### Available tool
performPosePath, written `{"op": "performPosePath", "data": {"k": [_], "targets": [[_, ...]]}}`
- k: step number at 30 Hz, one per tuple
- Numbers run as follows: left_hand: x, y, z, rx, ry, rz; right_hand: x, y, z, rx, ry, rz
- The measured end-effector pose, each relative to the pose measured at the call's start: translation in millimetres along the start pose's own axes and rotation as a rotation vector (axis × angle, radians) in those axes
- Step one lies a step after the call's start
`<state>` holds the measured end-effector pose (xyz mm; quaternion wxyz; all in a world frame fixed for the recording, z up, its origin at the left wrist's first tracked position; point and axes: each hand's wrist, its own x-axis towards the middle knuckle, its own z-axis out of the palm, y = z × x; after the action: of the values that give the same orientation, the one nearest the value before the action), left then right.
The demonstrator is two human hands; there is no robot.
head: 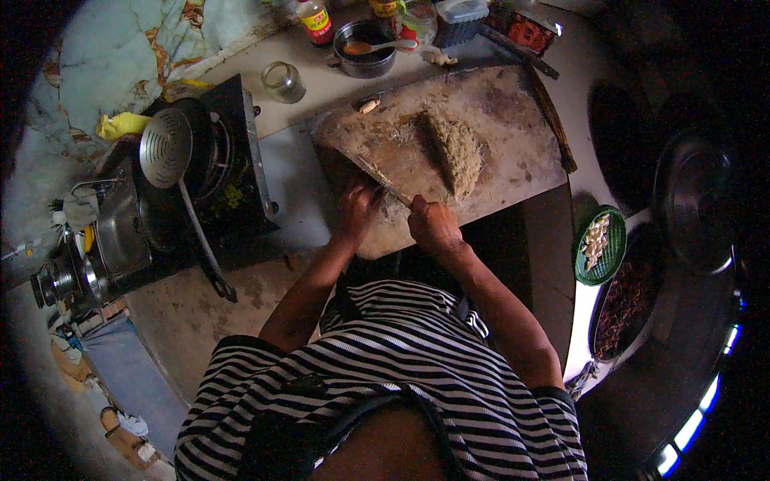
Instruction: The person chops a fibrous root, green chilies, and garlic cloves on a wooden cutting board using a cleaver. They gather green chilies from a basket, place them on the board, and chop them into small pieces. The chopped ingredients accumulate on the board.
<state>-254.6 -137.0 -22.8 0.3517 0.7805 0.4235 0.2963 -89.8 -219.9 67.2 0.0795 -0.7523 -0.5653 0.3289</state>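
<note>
My right hand grips the handle of a kitchen knife, whose blade points up and left over the near left part of a worn wooden chopping board. Pale chopped bits cling along the blade. Close beside the blade is my left hand, fingers bent; their tips are in shadow, so whether they hold anything is hidden. A heap of finely chopped, pale fibrous food lies right of the knife. A small ginger-like piece rests near the board's far left edge.
Left stands a gas stove with a slotted ladle across it. Behind the board are a glass jar, a small pot with a spoon and a sauce bottle. A green basket holding peeled garlic cloves sits right.
</note>
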Motion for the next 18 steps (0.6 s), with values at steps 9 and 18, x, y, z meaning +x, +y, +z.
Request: {"op": "performPosePath", "data": {"k": [9, 18], "targets": [[-13.1, -35.4, 23.4, -0.536, 0.111, -0.228, 9.1, -9.8, 3.4, -0.016, 0.007, -0.037], [-6.8, -32.0, 18.8, -0.330, 0.086, -0.145, 12.6, -13.2, -2.1, -0.003, -0.027, -0.028]]}}
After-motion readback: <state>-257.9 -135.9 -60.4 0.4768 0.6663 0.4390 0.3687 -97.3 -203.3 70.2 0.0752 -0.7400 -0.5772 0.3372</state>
